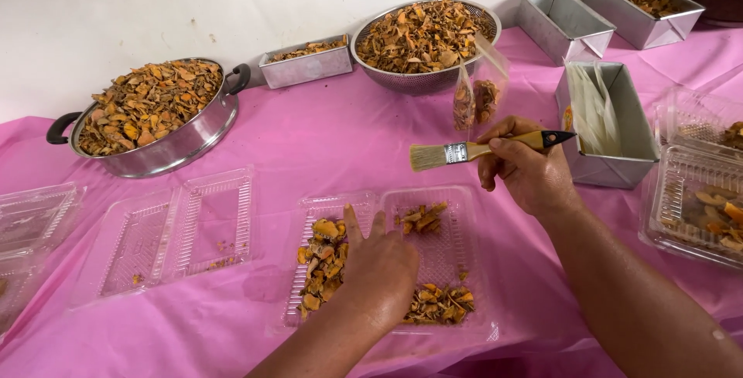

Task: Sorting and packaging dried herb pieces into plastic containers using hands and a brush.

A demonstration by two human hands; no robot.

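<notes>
Holding a light, stiff paintbrush [480, 148] by its handle, the right hand [526, 173] grips firmly. Left hand [379, 266] lies flat, fingers spread, on brittle dried slices [323, 258] in a flimsy clear tray [464, 215].

This looks like a small food-packing workroom, set up by hand rather than a factory line. A long bench [325, 138] under a pink cloth stands against a plain white wall [155, 6]. On it sit a big metal pot [155, 119] and a colander [424, 37] heaped with dried orange slices, rows of rectangular metal tins [561, 22], and many clear plastic clamshell trays [178, 231], some part filled.
</notes>
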